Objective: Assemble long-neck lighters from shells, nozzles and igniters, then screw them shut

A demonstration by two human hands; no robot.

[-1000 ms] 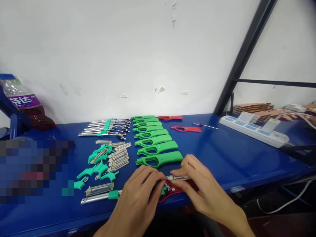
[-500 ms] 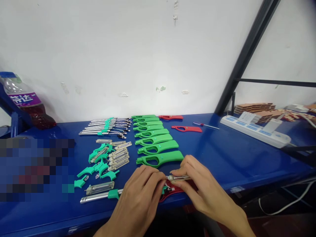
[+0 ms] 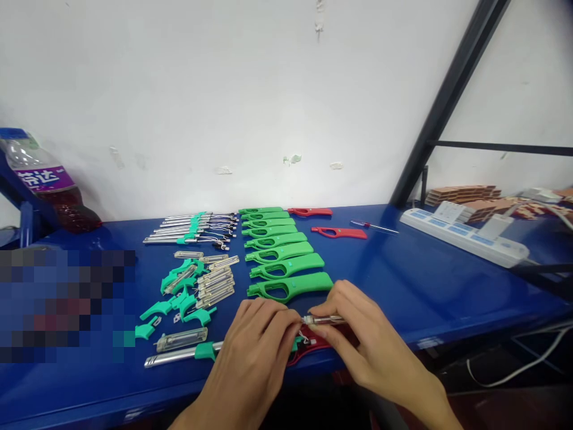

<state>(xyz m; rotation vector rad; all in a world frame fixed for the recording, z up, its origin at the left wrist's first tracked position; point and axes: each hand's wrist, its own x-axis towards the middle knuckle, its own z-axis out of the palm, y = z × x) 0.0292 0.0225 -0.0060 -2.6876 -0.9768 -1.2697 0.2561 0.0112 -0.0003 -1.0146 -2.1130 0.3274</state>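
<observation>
My right hand (image 3: 364, 334) pinches a clear lighter fuel tank (image 3: 323, 320) between thumb and fingers, its tip pointing left. The fingertips of my left hand (image 3: 262, 337) are closed at that tip; what they grip is too small to make out. Below both hands lies a red lighter shell (image 3: 308, 352), partly covered, with white wires (image 3: 306, 340) over it. A metal lighter tube (image 3: 170, 357) with a green collar runs out from under my left hand. Beside the tube rests another clear tank (image 3: 182, 339).
On the blue table (image 3: 376, 286), green lighter shells (image 3: 290, 286) stand in a column, with red shells (image 3: 342, 233) and a screwdriver (image 3: 373, 227) behind. Left are green triggers (image 3: 156, 310), several clear tanks (image 3: 217, 283) and metal tubes (image 3: 172, 230). A power strip (image 3: 465, 239) and a bottle (image 3: 49, 185) flank them.
Almost nothing differs. Both hands stay together at the tank's tip, and the tank has turned slightly in my right fingers.
</observation>
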